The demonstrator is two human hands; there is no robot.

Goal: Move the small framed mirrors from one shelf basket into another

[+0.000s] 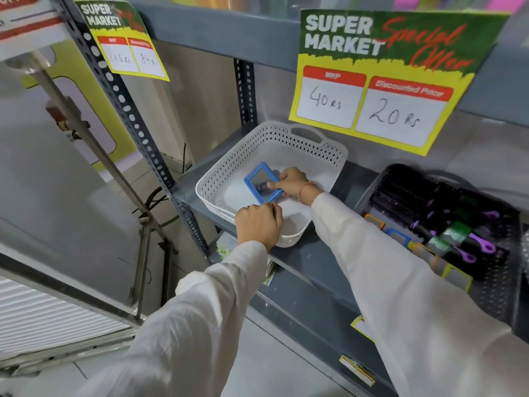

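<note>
A blue-framed small mirror (pixel 259 181) is held low inside the white perforated basket (pixel 303 144) on the grey shelf. My right hand (pixel 290 183) grips the mirror's right edge, thumb on the glass. Just below it, my left hand (pixel 259 222) rests at the basket's near rim, fingers curled, touching the mirror's lower corner. To the right stands a black basket (pixel 499 285) with several small framed mirrors along its front side: an orange one (pixel 375 222), a blue one (pixel 399 237) and a yellow one (pixel 458 277).
Black hairbrushes with purple handles (pixel 475 242) fill the black basket's back. A large price sign (pixel 380 78) hangs from the shelf above. A perforated steel upright (pixel 134 121) bounds the shelf on the left. Small labels line the shelf's front edge.
</note>
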